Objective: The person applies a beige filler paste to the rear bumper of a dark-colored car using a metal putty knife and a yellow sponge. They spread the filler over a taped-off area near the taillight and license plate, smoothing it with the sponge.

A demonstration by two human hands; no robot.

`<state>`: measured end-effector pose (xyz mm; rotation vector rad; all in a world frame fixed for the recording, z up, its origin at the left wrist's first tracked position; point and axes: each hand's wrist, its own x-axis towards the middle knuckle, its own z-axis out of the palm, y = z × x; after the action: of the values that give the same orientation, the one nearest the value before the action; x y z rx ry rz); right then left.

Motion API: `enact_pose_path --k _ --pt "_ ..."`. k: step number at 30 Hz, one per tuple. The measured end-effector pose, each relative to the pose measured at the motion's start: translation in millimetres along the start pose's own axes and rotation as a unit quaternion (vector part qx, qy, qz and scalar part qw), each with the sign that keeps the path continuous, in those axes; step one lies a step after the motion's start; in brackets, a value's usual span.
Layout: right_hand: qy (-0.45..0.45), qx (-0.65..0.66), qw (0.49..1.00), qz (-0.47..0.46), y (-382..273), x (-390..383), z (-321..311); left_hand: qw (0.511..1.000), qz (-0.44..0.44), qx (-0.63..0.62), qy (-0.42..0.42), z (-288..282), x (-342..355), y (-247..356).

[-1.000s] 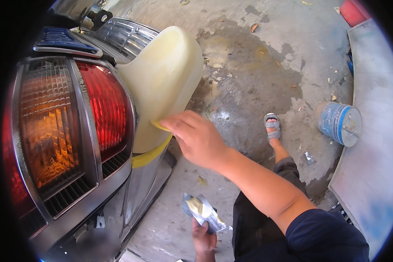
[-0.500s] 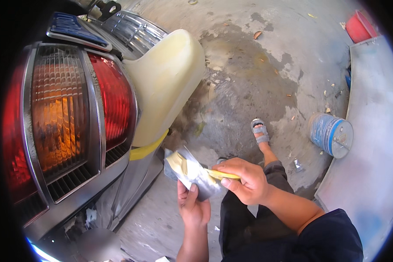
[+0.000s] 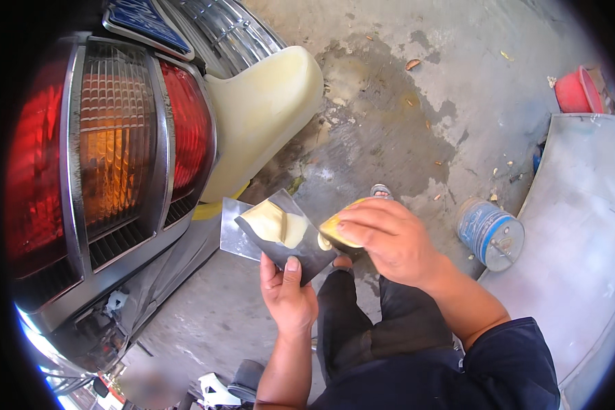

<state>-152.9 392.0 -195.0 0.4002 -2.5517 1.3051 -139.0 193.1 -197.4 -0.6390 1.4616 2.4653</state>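
My left hand (image 3: 289, 301) grips a dark flat plate (image 3: 306, 258) with its thumb on top. Cream-coloured putty (image 3: 266, 222) lies in a smooth mound on the plate, and a paler sheet (image 3: 234, 224) juts out behind it on the left. In my right hand (image 3: 396, 242) is a yellow putty spreader (image 3: 340, 229), pinched with the fingers along its upper side. A dab of putty (image 3: 324, 242) clings to the spreader's edge, at the plate's right side. Beyond the plate stands a car's rear corner with a cream-coated bumper end (image 3: 266, 96).
A red and amber tail light (image 3: 109, 157) fills the left, below a blue plate (image 3: 150, 24). To the right are a blue-banded bucket (image 3: 492, 234), a large pale panel (image 3: 581, 225) and a red tub (image 3: 579, 91). The concrete floor (image 3: 362, 137) has damp stains.
The spreader has come away from the putty mound to the plate's right edge. My left hand and plate moved slightly left, with the plate's face now more visible. My view has shifted.
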Motion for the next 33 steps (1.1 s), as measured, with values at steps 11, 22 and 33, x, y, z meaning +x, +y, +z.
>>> enact_pose_path --k 11,22,33 --pt "-0.073 0.130 0.986 0.074 24.0 1.6 -46.1 0.978 0.111 0.175 0.012 21.2 -15.4 8.5" --pt "-0.074 -0.111 0.979 -0.156 69.4 186.1 -21.7 0.997 -0.066 0.003 0.047 -21.0 -69.7 -34.0" --pt "-0.150 -0.137 0.900 -0.386 81.6 219.9 21.4 0.990 -0.083 -0.042 0.109 -31.0 -81.2 -62.2"
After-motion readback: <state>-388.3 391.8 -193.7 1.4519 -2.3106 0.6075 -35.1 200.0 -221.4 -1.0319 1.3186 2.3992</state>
